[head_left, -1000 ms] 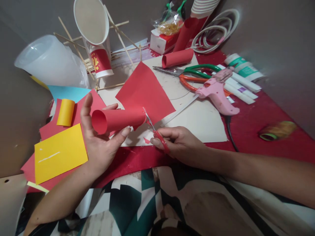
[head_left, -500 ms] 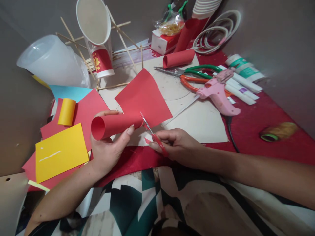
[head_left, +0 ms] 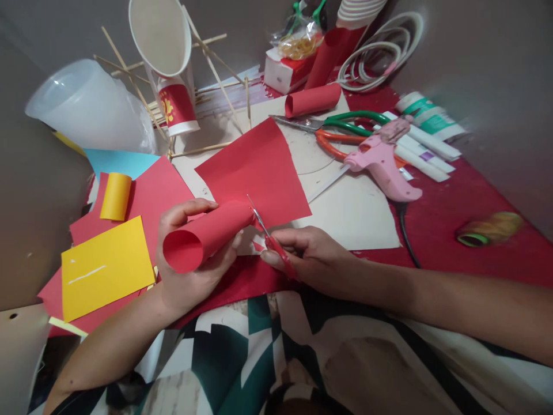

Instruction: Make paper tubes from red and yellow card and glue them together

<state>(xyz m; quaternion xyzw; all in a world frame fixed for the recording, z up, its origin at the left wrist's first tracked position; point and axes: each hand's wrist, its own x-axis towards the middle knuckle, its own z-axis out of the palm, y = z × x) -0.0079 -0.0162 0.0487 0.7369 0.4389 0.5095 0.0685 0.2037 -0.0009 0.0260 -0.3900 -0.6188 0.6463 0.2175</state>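
A grey-walled corner closes in around a crowded table covered in red cloth [head_left: 436, 253]. On the far left, beyond the wrist of the left hand, a yellow paper sheet [head_left: 106, 271] lies on larger red paper, with a small yellow paper roll [head_left: 116, 197] just above it.

Then comes the left hand [head_left: 184, 282], its fingers and thumb curled around a red paper tube [head_left: 220, 227] whose open near end points back over the palm. That mouth looks round, but thin paper would probably dent if the fingers squeezed harder.

At the far end of the grip, the tube meets a flat red paper square [head_left: 263, 173]; I can't tell whether the two are joined. If they are, a tug or twist from the hand could well tear that seam.

The red-handled scissors [head_left: 276, 248] reach in here, their tips against the red paper just past the left thumb. How far the blades part I can't make out. A slip would most likely nick the tube's wall, or the thumb.

The right hand [head_left: 319, 256] pinches the handles between thumb and fingers. Above and right of it sits a pink glue gun [head_left: 384, 158], its glue stick [head_left: 330, 183] running down to the square's edge, where it could snag if the paper swung. Farthest right, well apart from that grip, is a thread spool [head_left: 490, 230].
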